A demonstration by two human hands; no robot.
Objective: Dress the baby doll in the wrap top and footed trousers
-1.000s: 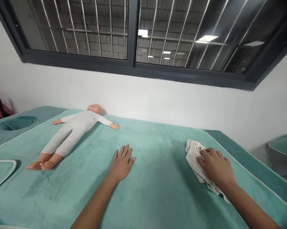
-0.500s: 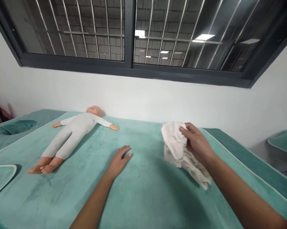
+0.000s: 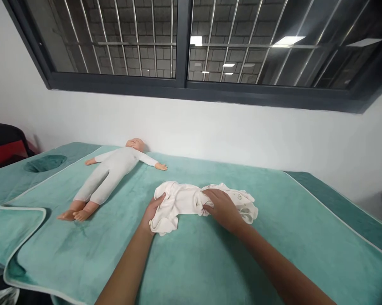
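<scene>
A crumpled white baby garment (image 3: 184, 200) with a small print on its right part lies stretched sideways on the green bed cover (image 3: 191, 262). My left hand (image 3: 150, 215) grips its left end, the thumb on top and the other fingers partly hidden under the cloth. Around the garment's middle, my right hand (image 3: 221, 208) pinches a fold between thumb and fingers. A baby doll (image 3: 114, 169) in a white long-sleeved suit lies on its back to the left, arms spread, head towards the wall, feet bare.
Behind the bed runs a white wall (image 3: 210, 131) below a dark-framed window (image 3: 181, 84) with metal bars. A round hole (image 3: 46, 163) is in the cover at the left. A black and red object (image 3: 6, 146) stands beyond it.
The garment has come down from my raised right hand onto the cover, moving left and spreading out. My left hand, open and empty before, now holds its left end. The view has shifted slightly.
</scene>
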